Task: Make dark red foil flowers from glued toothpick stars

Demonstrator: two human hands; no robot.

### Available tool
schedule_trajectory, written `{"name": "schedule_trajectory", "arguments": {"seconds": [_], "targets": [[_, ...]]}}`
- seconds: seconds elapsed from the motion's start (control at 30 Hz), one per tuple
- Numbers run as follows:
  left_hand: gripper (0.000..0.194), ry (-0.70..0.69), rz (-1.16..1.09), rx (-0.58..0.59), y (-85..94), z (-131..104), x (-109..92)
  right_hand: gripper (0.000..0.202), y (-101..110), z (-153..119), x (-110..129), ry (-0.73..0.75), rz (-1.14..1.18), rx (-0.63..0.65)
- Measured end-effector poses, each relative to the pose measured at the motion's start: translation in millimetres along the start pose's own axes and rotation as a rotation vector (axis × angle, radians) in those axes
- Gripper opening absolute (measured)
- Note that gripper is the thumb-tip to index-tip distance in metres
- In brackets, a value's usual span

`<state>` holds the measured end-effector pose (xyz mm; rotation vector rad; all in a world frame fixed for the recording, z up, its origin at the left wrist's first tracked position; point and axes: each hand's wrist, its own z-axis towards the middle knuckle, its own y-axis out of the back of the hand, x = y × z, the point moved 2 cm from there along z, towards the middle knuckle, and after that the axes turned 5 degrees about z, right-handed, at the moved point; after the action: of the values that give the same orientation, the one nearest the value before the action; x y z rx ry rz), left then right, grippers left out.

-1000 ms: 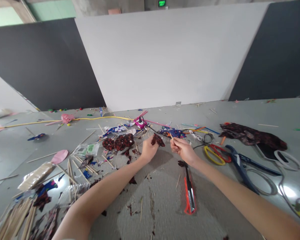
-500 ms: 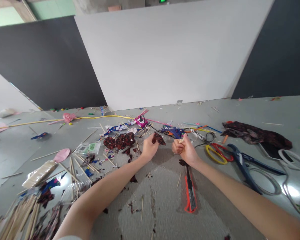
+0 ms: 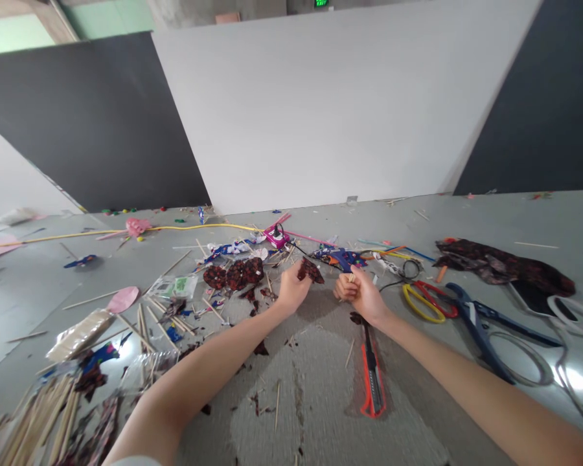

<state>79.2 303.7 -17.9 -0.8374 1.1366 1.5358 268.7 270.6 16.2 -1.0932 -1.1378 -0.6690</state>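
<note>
My left hand [image 3: 294, 288] is closed on a small dark red and black patterned fabric piece [image 3: 311, 270], which sticks out past the fingers. My right hand [image 3: 357, 292] is curled round thin wooden sticks, whose pale tips show by the thumb. The two hands are a short gap apart above the floor. Below my right hand lies a red and black utility knife [image 3: 373, 380]. Left of my left hand are dark red patterned fabric shapes [image 3: 233, 274] and scraps. A blue and orange glue gun [image 3: 341, 259], partly hidden, rests behind my right hand.
Yellow and red handled scissors [image 3: 423, 303], blue cutters [image 3: 483, 323], a phone [image 3: 534, 299] and dark cloth [image 3: 505, 266] lie right. At left are wooden sticks [image 3: 43, 414] and plastic packets [image 3: 80, 333]. A pink power socket [image 3: 276, 235] with a yellow cord sits ahead, before a white panel [image 3: 340, 110].
The view has shifted slightly, moving the scene a little right. Both hands keep nearly the same places and grips.
</note>
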Motion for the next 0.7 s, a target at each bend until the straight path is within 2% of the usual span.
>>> {"name": "schedule_trajectory", "arguments": {"seconds": [0.2,0.4,0.7], "targets": [[0.008,-0.004,0.049,0.013,0.0,0.3,2.7,0.057,3.6,0.8,-7.5,0.014,0.105,0.04],[0.009,-0.001,0.079,0.009,0.1,0.3,1.4,0.05,7.3,-0.1,-12.9,0.022,0.118,0.014],[0.01,0.004,0.062,0.015,0.1,-0.2,-0.9,0.054,7.9,0.6,-12.8,0.05,0.089,0.013]]}}
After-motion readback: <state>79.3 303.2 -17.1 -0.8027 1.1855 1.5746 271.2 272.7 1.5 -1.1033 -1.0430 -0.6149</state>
